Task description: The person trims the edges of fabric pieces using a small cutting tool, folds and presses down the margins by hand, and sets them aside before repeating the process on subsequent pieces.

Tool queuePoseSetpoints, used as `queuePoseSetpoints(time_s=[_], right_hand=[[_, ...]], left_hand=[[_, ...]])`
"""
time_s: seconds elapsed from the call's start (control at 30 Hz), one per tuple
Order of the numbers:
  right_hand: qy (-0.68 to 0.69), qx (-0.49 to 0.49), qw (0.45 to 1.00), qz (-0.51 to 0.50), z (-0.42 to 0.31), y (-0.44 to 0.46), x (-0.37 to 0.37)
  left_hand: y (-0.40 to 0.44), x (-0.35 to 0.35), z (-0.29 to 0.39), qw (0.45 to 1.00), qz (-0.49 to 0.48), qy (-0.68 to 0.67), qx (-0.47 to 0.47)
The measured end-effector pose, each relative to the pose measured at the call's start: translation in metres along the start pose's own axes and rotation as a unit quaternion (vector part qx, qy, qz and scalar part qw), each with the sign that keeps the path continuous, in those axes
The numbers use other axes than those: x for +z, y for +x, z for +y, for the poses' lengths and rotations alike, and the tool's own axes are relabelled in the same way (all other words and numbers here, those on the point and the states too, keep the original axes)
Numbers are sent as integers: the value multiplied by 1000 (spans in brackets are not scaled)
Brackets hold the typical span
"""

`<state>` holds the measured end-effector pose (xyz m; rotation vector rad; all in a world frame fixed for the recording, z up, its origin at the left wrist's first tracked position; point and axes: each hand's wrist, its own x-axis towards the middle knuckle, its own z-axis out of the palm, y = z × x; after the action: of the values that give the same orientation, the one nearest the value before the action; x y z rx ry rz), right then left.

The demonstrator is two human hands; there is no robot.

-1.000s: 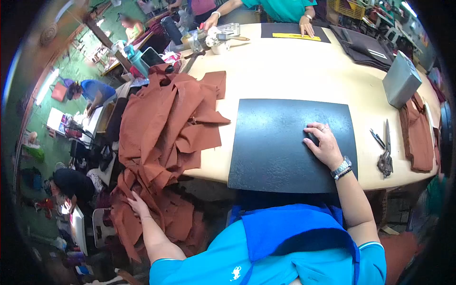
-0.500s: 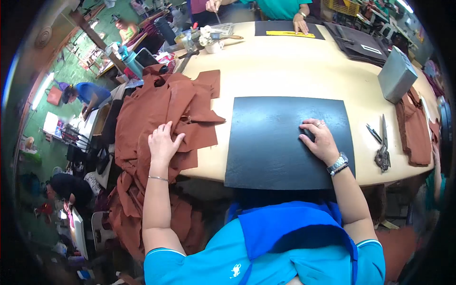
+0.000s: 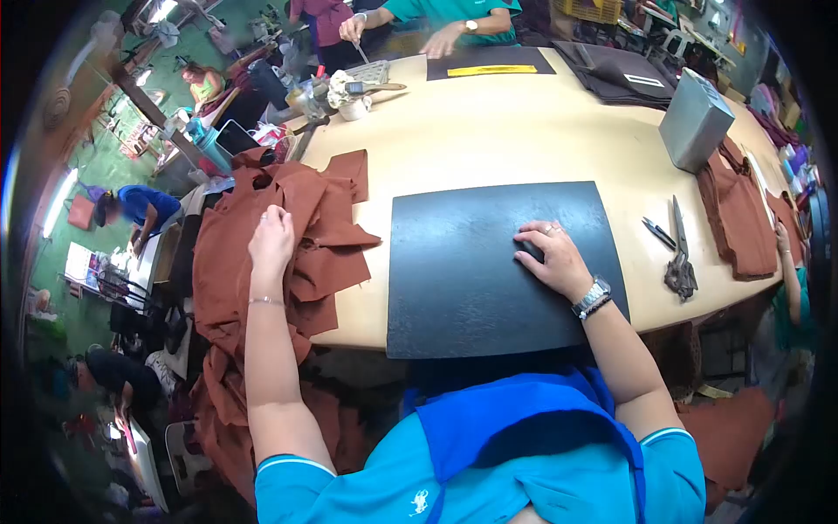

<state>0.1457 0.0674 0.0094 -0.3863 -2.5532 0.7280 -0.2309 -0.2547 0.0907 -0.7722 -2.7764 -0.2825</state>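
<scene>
My left hand (image 3: 272, 237) is on the heap of reddish-brown leather pieces (image 3: 229, 234) at the table's left edge. Its fingers are drawn together, pinching at the top of the heap. Much of that leather hangs down past the edge. My right hand (image 3: 559, 262) rests on the black board (image 3: 463, 271) in front of me, with fingers curled. Something small and dark shows between its thumb and fingers; its kind is hidden. Right of the board lie scissors (image 3: 678, 253) and a smaller dark tool (image 3: 658, 232), perhaps snips.
A grey metal block (image 3: 696, 122) stands at the right beside stacked brown leather (image 3: 738, 218). Across the table, a co-worker's hand (image 3: 445, 39) is above a dark sheet with a yellow strip (image 3: 491, 71). A brush (image 3: 375, 87) lies across a white cup (image 3: 354, 108).
My view has shifted, so the table sits further left. My left hand's fingers have closed on the leather heap. My right hand stays on the board. The co-worker's hand has lifted off the yellow strip.
</scene>
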Motion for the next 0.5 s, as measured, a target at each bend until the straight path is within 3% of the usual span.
queuePoseSetpoints(time_s=[0.1, 0.3, 0.4, 0.5], right_hand=[[7, 12, 1000, -3, 1, 0, 1], [27, 11, 1000, -3, 2, 0, 1], [27, 8, 1000, 2, 4, 0, 2], [35, 10, 999, 3, 4, 0, 1]], left_hand=[[20, 49, -33, 995, -67, 29, -72], [33, 46, -27, 973, -152, 80, -154], [40, 45, -27, 971, -182, 94, -123], [46, 55, -33, 979, -149, 26, -133]])
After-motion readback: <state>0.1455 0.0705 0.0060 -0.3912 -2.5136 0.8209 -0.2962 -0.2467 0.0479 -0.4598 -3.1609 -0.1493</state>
